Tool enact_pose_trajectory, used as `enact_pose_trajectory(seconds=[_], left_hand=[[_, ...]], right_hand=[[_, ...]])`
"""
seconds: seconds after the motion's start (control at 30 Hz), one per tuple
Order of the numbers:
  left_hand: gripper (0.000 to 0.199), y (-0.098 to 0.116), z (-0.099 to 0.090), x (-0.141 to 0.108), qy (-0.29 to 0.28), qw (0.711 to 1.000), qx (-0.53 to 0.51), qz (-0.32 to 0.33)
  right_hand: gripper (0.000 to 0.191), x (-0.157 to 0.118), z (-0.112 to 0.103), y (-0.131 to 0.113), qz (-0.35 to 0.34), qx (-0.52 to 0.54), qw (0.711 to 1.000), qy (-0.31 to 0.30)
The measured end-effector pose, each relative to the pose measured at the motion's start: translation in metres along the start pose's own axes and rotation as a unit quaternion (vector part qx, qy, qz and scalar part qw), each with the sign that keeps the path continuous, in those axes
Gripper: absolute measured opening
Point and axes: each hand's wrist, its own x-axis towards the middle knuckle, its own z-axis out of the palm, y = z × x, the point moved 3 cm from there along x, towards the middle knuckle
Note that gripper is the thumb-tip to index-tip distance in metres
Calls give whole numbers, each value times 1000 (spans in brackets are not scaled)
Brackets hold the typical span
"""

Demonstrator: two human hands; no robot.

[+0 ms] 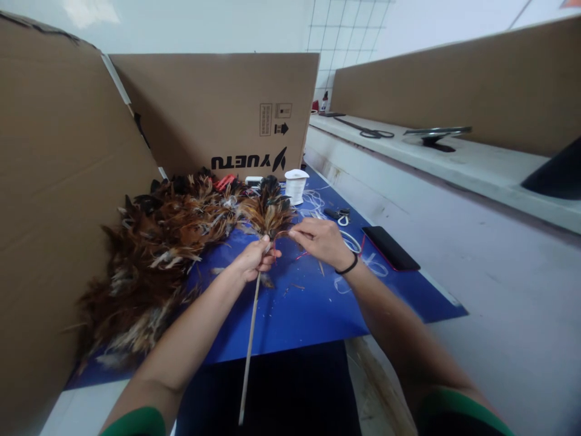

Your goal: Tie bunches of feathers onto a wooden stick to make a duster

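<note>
A: Quick q, what's in the hands?
B: L hand is closed round a thin, straight stick, pale & woody-looking, right under the feather bunch at its far end. R hand pinches a fine reddish strand btwn thumb & fingers; it curves over twd the L hand. Wire or thread, can't tell
A: And where's the stick exactly?
B: Held at a slant above the bench, mid-view, lower end sticking out past the near edge. Bench top is smooth flat blue w/ small scraps on it
A: Feather texture?
B: Bunch is soft, fanned out, brown-orange w/ dark tips. Big feather pile on the L is same sort, shaggy, w/ greyish fluff mixed in, up near the tall cardboard panel
A: Other stuff?
B: Behind the R hand, a white spool, round w/ a flanged top, near loose clear-ish loops. Also small dark-handled snips, & a smooth white ring just beyond the R wrist. Far R: flat black phone-like slab, glossy, rounded corners
A: At the back?
B: Printed cardboard panel, matte brown, lettering upside down. On the white ledge to the R, dark scissors lying flat
</note>
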Motion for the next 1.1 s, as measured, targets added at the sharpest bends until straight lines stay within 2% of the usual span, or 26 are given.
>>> enact_pose_trajectory(seconds=[0.3, 0.53, 0.67, 0.8, 0.93, 1.03, 1.1], left_hand=[[36, -2, 3, -1, -9, 999, 37, 2], [28, 3, 7, -12, 34, 984, 169, 36], [26, 4, 5, -14, 49, 959, 266, 81], [26, 7, 9, -19, 39, 922, 361, 131], [28, 3, 14, -32, 22, 885, 433, 169], [21, -4, 18, -48, -32, 846, 491, 204], [18, -7, 21, -62, -64, 831, 509, 214]], right_hand=[[27, -2, -1, 8, -3, -21, 1000, -18], [23, 11, -36, 7, -35, -72, 995, -62], [26, 20, -61, -11, -76, -146, 983, -78], [28, 26, -75, -30, -122, -156, 974, -111], [28, 36, -76, -35, -152, -126, 968, -154], [24, 43, -72, -33, -174, -79, 962, -194], [23, 46, -69, -31, -182, -32, 955, -230]])
